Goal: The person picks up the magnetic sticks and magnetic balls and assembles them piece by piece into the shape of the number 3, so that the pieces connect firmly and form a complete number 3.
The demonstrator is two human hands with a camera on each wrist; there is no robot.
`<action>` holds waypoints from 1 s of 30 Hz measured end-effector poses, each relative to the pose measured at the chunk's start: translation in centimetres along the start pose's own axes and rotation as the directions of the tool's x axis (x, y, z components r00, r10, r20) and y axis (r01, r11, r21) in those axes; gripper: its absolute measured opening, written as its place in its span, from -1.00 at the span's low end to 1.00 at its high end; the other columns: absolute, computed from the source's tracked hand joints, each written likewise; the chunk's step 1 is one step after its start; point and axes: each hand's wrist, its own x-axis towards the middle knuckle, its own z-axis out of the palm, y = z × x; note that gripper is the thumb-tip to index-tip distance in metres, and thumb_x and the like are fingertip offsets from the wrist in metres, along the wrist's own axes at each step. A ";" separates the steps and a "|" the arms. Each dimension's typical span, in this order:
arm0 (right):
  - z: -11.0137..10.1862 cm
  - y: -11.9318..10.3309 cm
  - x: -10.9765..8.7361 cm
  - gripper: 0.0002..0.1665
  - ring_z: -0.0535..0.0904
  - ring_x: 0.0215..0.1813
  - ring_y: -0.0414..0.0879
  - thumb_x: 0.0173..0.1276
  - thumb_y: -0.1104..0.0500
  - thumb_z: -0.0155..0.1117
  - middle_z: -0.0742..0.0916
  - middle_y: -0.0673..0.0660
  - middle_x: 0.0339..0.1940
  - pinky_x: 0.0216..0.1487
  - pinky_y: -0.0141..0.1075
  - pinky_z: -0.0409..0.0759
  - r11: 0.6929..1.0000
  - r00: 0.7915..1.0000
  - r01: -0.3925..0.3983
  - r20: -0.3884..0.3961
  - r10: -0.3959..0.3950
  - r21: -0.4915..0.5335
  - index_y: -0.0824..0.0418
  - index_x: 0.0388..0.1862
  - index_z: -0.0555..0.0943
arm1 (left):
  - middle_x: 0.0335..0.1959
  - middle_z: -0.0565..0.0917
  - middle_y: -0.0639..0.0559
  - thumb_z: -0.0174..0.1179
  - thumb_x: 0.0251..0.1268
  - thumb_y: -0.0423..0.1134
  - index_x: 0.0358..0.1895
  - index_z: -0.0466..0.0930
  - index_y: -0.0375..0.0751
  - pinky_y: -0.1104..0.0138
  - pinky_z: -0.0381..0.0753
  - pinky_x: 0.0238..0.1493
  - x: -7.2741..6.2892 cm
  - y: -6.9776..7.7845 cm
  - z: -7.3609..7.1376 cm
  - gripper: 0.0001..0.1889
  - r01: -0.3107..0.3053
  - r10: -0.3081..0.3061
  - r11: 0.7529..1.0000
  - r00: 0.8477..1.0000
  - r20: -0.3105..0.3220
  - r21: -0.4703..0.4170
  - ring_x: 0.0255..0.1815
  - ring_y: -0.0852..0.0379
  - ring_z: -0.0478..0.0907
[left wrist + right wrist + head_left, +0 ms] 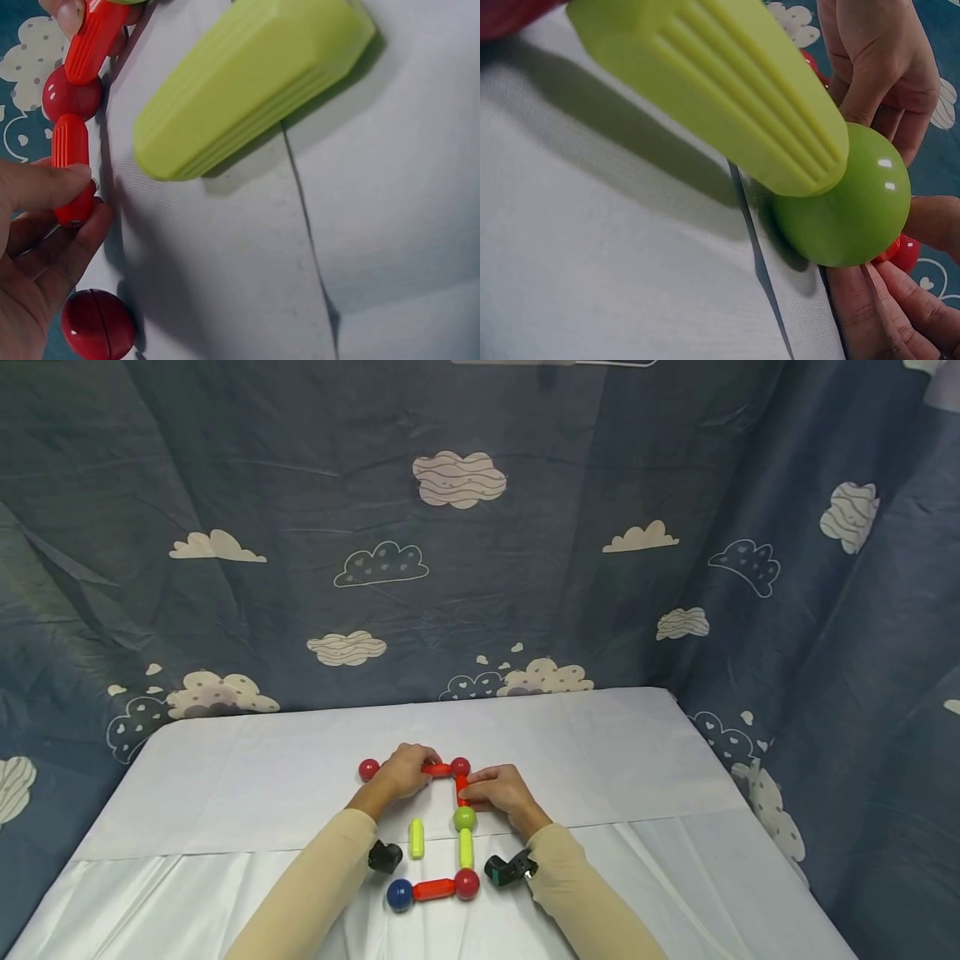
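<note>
My left hand (406,770) pinches a red rod (71,165) between thumb and fingers. That rod's right end meets a red ball (461,767) at the far corner of a joined ball-and-rod chain. A second red rod (461,789) runs from this ball toward me, and my right hand (506,793) grips it. It ends at a green ball (847,202), partly hiding my right fingers in the right wrist view. Nearer me follow a yellow-green rod (466,850), another red ball (467,884), a red rod (434,890) and a blue ball (401,895).
A separate red ball (368,769) sits just left of my left hand. One loose yellow-green rod (416,839) lies between my forearms. White cloth (247,785) covers the table, with a dark cloud-patterned curtain (525,568) behind it and along the right side.
</note>
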 end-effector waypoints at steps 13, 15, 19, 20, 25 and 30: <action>0.1 0.0 -0.2 -0.66 0.70 -0.38 -0.10 0.03 0.30 0.51 0.75 0.15 -0.35 -0.31 -0.29 0.66 0.998 0.999 -0.034 -0.018 0.033 -0.051 0.36 -0.18 0.68 | -0.13 0.61 -0.05 0.33 0.15 -0.35 0.03 0.62 -0.16 0.11 0.48 0.09 -0.1 0.1 -0.1 -0.66 0.003 -0.004 0.999 1.000 0.021 0.032 -0.04 -0.01 0.41; 0.1 -0.1 -0.2 -0.66 0.70 -0.39 -0.10 0.03 0.29 0.51 0.75 0.15 -0.35 -0.31 -0.29 0.66 0.998 0.999 -0.031 -0.019 0.030 -0.052 0.36 -0.18 0.68 | -0.13 0.61 -0.05 0.33 0.14 -0.35 0.04 0.61 -0.16 0.11 0.47 0.11 -0.2 0.1 -0.2 -0.65 -0.002 0.001 0.999 1.000 0.022 0.045 -0.02 -0.01 0.41; 0.2 0.0 -0.2 -0.65 0.70 -0.40 -0.10 0.02 0.32 0.51 0.76 0.17 -0.37 -0.32 -0.29 0.66 0.999 1.000 -0.011 -0.003 0.010 -0.031 0.40 -0.18 0.67 | -0.17 0.62 -0.05 0.33 0.13 -0.36 0.05 0.60 -0.20 0.11 0.46 0.12 -0.4 0.0 -0.5 -0.63 -0.018 0.017 0.998 1.000 0.014 0.053 -0.04 -0.01 0.44; 0.2 0.0 -0.2 -0.65 0.70 -0.40 -0.10 0.01 0.33 0.51 0.76 0.18 -0.38 -0.32 -0.28 0.66 1.000 1.000 -0.009 -0.001 0.009 -0.023 0.41 -0.19 0.67 | -0.19 0.62 -0.05 0.33 0.13 -0.36 0.05 0.60 -0.21 0.12 0.46 0.12 -0.5 -0.1 -0.6 -0.63 -0.027 0.026 0.998 1.000 0.011 0.056 -0.06 -0.01 0.45; 0.2 0.2 0.0 -0.66 0.70 -0.41 -0.11 -0.01 0.38 0.50 0.75 0.16 -0.42 -0.33 -0.28 0.66 1.000 1.000 -0.009 0.003 0.009 0.006 0.43 -0.20 0.67 | -0.20 0.62 -0.05 0.33 0.13 -0.36 0.06 0.59 -0.20 0.11 0.49 0.08 -0.8 -0.5 -1.1 -0.62 -0.071 0.071 0.993 0.997 0.000 0.094 -0.10 0.00 0.48; 0.1 0.2 0.0 -0.66 0.69 -0.43 -0.12 -0.01 0.37 0.50 0.74 0.14 -0.44 -0.33 -0.28 0.66 1.000 1.000 -0.003 -0.009 0.003 -0.010 0.42 -0.21 0.67 | -0.14 0.61 -0.05 0.34 0.13 -0.35 0.07 0.58 -0.17 0.09 0.48 0.07 -1.5 -1.2 -1.9 -0.61 -0.107 0.113 0.987 0.993 -0.039 0.119 -0.06 -0.02 0.50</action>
